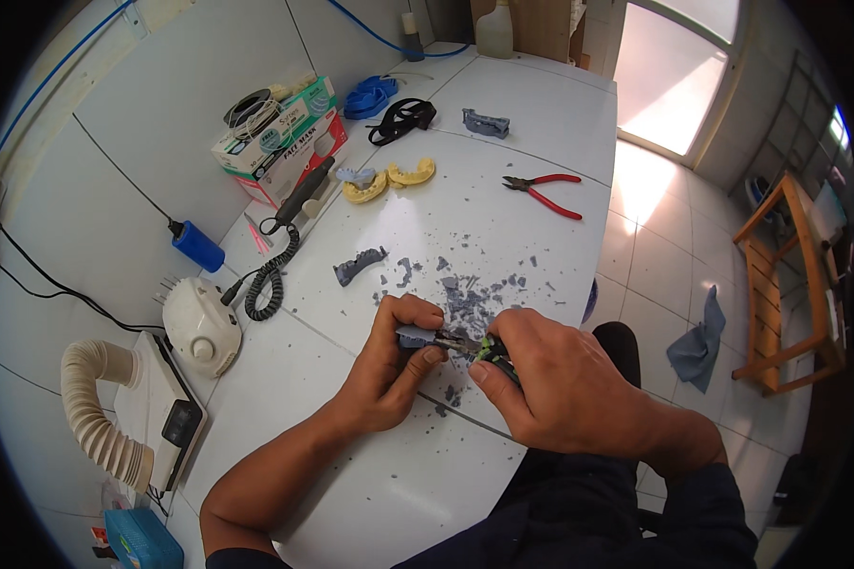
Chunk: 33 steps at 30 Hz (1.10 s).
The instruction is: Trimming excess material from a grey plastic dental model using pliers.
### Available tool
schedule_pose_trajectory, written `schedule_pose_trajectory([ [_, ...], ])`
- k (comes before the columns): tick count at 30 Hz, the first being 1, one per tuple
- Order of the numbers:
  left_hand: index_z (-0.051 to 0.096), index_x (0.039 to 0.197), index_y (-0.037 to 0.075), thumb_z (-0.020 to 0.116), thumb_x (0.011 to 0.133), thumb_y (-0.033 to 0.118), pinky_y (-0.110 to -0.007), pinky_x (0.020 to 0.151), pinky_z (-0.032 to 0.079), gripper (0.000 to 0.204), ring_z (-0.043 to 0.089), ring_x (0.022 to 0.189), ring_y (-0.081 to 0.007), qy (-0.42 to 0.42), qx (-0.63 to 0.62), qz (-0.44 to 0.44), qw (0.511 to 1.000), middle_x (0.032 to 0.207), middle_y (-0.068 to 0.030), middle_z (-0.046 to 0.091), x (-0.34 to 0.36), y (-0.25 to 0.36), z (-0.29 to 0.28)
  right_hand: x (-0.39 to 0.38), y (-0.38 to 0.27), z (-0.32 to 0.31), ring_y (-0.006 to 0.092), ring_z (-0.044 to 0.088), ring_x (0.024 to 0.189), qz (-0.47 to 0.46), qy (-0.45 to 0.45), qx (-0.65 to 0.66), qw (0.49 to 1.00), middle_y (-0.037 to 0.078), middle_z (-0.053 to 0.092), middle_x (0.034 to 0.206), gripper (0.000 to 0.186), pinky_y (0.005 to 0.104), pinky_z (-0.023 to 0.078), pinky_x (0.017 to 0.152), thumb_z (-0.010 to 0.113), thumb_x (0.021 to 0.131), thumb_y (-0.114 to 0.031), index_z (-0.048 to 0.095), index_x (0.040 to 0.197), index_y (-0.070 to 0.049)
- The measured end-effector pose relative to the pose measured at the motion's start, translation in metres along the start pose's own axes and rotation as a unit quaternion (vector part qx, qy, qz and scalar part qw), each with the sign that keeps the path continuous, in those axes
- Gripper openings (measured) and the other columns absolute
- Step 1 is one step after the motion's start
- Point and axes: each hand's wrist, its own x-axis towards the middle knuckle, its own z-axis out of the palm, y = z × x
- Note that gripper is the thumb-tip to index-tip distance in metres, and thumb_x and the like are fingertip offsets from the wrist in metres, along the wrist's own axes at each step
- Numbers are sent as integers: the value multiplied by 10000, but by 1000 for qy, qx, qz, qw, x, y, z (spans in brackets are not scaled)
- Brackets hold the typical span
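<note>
My left hand (394, 370) is closed on a small grey-blue piece (413, 337). My right hand (565, 384) grips green-and-black pliers (493, 354), whose metal jaws touch that piece. Grey fragments (465, 299) are scattered over the white tiled table (351, 469) around both hands. A larger grey dental-shaped piece (356, 268) lies just beyond my left hand. Farther back rest two yellow dental models (410, 173), one with a light blue part on it, another grey piece (484, 125), and red-handled cutters (541, 194).
Left are a white rotary-tool control box (202, 321) with a coiled cord and a hosed machine (166, 427). Mask boxes (277, 152) and black cables (400, 121) sit at the back. Right, beyond the table edge, are a wooden stand (769, 270) and a grey cloth (697, 346) on the floor.
</note>
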Motion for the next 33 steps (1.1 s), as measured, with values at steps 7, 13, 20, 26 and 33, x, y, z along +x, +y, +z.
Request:
schedule_pose_trajectory([
  [7,420,1250,37,605,957,-103,-306,998,458,373,532,1155,-192,-12,92,17,995,1236,-145,501,-2,3,4,-3,17,13,299,600,728,-136,113,-110,978,171,564,818,311,415,503,645,693,925,-244,556,952,34],
  [13,340,1310,22,628,951,-82,-349,1002,467,472,539,1160,-200,15,86,15,996,1222,-158,509,-8,-3,8,-6,17,11,298,606,758,-132,73,-74,986,177,569,834,318,409,505,664,701,920,-250,571,947,39],
  [20,265,1330,26,630,950,-29,-320,932,491,530,552,1123,-203,-31,97,16,995,1231,-195,494,-6,7,5,3,28,2,323,617,804,-155,37,-41,986,186,574,872,315,433,515,721,704,925,-238,585,979,48],
  [26,266,1299,25,625,951,-16,-303,926,485,501,515,1144,-175,-29,40,-10,999,1225,-170,481,-4,6,4,3,30,10,358,620,857,-124,1,56,991,214,571,933,324,454,502,789,677,954,-227,565,1038,65],
  [33,320,1254,28,631,950,-18,-336,1042,408,438,497,1143,-175,-38,36,-28,998,1206,-133,476,-4,4,3,0,21,12,373,613,888,-84,-4,69,994,243,561,963,322,463,500,821,663,967,-214,539,1053,71],
])
